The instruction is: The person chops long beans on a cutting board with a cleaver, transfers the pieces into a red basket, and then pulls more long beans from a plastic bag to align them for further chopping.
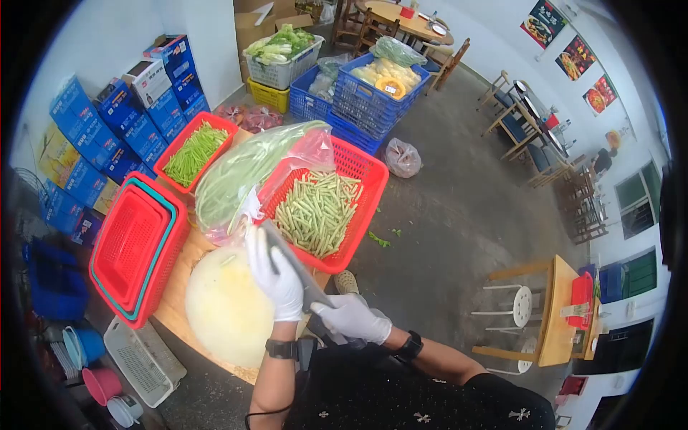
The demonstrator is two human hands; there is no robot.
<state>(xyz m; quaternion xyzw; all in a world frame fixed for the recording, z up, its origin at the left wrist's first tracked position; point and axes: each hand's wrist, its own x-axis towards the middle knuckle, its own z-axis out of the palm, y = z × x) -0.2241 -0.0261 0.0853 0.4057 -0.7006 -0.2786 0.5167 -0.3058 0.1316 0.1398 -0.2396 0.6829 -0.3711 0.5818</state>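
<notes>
A large knife (297,270) slants over the right edge of the round white cutting board (222,308). My right hand (355,319), in a white glove, is closed around its handle end. My gloved left hand (278,279) lies along the blade's left side, fingers stretched toward the plastic bag; whether it grips the blade is unclear. Just beyond, cut green beans (319,211) fill much of a red basket (373,179). Beside them, a clear bag (240,175) of long beans leans over the basket's left side. One small cut piece lies on the board.
Nested red and teal baskets (132,247) stand at the table's left, with a red basket of green stalks (190,154) behind. Blue crates (376,100) and a bagged item (403,158) are on the floor. A wooden table (562,308) with stools stands right.
</notes>
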